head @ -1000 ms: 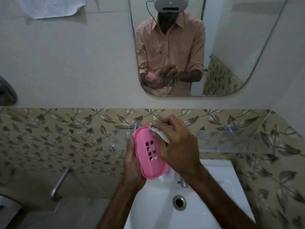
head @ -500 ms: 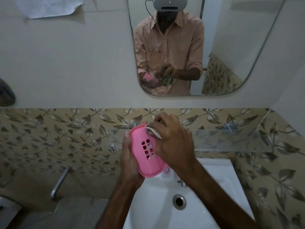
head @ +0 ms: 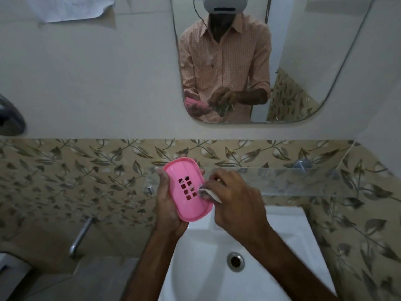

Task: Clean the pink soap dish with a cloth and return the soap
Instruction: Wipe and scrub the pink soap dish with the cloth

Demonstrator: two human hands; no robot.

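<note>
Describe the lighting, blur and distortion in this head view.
Head view: dim, flat light, no hard shadows; the white sink is brightest. Wide-angle lens bends the tile border and mirror. The cloth in the right hand is slightly smeared; the dish in the left hand is sharp.

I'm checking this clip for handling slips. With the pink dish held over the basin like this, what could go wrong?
1. The left hand holds the pink soap dish tilted, by its back and edges, above the sink. A hard wipe might knock it loose into the basin.
2. The right hand pinches only a small bit of cloth at the dish's right edge, so the cloth could slip out.
</note>
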